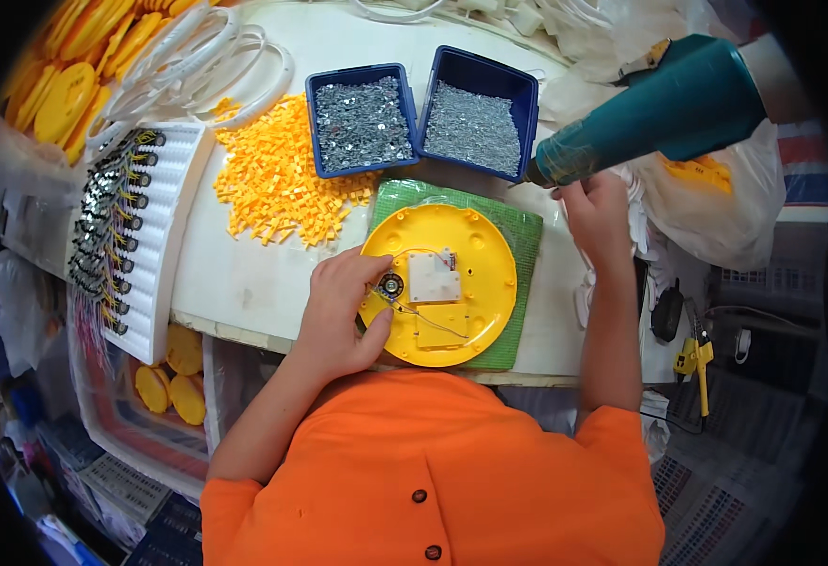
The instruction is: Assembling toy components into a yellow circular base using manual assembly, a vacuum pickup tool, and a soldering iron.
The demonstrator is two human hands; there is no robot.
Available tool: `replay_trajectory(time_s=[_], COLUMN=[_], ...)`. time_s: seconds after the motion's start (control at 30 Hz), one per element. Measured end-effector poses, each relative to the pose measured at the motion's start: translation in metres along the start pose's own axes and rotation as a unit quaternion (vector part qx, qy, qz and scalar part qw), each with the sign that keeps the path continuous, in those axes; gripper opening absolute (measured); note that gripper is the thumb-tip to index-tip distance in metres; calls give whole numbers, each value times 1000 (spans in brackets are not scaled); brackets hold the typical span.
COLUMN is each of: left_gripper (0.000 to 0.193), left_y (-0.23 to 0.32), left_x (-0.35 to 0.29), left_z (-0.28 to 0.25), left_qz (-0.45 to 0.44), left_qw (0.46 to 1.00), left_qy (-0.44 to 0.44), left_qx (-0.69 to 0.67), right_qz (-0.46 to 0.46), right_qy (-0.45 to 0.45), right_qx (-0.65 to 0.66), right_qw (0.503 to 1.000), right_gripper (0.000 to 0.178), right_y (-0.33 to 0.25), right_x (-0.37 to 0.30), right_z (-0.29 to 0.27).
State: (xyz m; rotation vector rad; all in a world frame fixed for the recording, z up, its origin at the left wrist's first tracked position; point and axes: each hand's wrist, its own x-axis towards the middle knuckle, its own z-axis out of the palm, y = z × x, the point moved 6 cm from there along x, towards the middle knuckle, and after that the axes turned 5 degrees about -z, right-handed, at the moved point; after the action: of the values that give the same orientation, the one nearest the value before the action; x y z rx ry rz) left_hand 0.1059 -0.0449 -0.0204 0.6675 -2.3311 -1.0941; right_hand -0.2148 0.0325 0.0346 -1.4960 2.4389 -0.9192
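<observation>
A round yellow plastic housing (492, 283) lies on a green mat (527, 250) in front of me, its inner side up. In it sit a white box-shaped part (433, 278), a yellow rectangular cover (442, 325) and thin wires. At its left rim my left hand (338, 307) grips the housing, fingertips beside a small round black part (390, 286) with wires. Up on the right, my right hand (598, 217) is closed in a pinch at the tip of a teal power screwdriver (654, 108). Whatever those fingers hold is too small to make out.
Two blue bins (364, 121) of small metal pieces stand behind the mat. Left of them spreads a heap of small yellow pieces (277, 174), with coiled white tubing (178, 66) and a white foam tray (173, 226) of wired parts. Plastic bags (706, 212) lie at right.
</observation>
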Motion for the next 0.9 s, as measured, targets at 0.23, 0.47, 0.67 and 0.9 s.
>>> replay_trajectory(time_s=[0.23,0.47,0.67,0.9], left_gripper=[55,54,54,53], left_y=[2,-1,0,1], left_x=[3,1,-1,-1], left_z=[1,0,0,0], left_qz=[14,3,-2,1], left_qw=[1000,1000,1000,1000], left_qy=[9,7,-5,-2], left_qx=[-2,-4,-2,3], right_qz=[-99,-199,-258,-256], right_qy=[-3,1,-50,-84], right_qx=[155,115,8,-48], right_qw=[983,973,965,962], right_gripper=[7,19,34,39], right_y=[-50,-76,-85,-77], right_x=[-32,-19,-25,-29], right_z=[52,78,87,94])
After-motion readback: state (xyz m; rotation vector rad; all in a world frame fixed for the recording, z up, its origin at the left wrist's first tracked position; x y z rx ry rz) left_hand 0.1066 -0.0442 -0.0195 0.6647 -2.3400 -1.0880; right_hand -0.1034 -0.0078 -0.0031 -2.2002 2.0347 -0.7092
